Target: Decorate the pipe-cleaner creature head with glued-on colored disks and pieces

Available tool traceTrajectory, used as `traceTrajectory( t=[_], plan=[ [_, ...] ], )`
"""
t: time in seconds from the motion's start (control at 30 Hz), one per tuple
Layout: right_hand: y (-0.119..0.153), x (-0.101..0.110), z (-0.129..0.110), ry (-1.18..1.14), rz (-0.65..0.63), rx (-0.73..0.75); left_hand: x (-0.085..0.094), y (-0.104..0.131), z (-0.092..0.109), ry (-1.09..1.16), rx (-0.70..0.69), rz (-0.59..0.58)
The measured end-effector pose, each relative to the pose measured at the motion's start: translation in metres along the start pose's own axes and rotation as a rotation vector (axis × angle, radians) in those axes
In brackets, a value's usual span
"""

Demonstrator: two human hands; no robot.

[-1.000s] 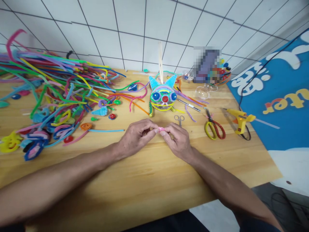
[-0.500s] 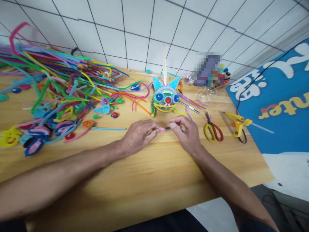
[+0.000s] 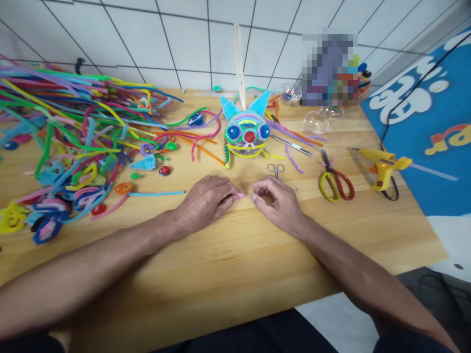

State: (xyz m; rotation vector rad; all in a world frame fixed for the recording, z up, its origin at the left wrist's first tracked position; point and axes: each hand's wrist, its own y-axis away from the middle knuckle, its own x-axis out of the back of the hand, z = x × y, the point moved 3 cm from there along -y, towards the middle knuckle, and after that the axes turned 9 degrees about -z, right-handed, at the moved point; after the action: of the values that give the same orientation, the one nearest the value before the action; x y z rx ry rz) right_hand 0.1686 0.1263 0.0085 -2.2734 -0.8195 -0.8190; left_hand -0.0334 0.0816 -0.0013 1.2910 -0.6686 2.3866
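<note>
My left hand (image 3: 209,203) rests low over the wooden table, thumb and forefinger pinched on a small pink fuzzy piece (image 3: 241,195). Just right of it is my right hand (image 3: 277,201), its fingers curled and a gap between thumb and forefinger; nothing shows in them. Small metal scissors (image 3: 275,169) lie right behind the right hand, partly covered by it. Beyond both hands stands a round clear ornament (image 3: 247,135) decorated as a face, with blue ears, blue eyes and a red nose.
Pipe cleaners (image 3: 91,103) in many colours heap at the left, with coiled shapes in front. A light-blue stem with an orange coil (image 3: 123,188) lies left of my hand. At right are red-and-yellow scissors (image 3: 335,184), a yellow glue gun (image 3: 384,169) and clear balls (image 3: 316,121).
The view has shifted, so the tools at right sit further right. A blue piece seen by my right fingers no longer shows. The small scissors have come into view behind that hand.
</note>
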Motion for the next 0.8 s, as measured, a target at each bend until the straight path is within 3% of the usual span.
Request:
traceTrajectory(
  t=[0.2, 0.8],
  plan=[
    [-0.002, -0.003, -0.006, 0.007, -0.037, 0.083, 0.002, -0.001, 0.004, -0.015, -0.047, -0.009],
    [-0.007, -0.013, -0.007, 0.018, -0.141, 0.022, 0.005, -0.003, 0.007, -0.021, -0.048, -0.031]
  ],
)
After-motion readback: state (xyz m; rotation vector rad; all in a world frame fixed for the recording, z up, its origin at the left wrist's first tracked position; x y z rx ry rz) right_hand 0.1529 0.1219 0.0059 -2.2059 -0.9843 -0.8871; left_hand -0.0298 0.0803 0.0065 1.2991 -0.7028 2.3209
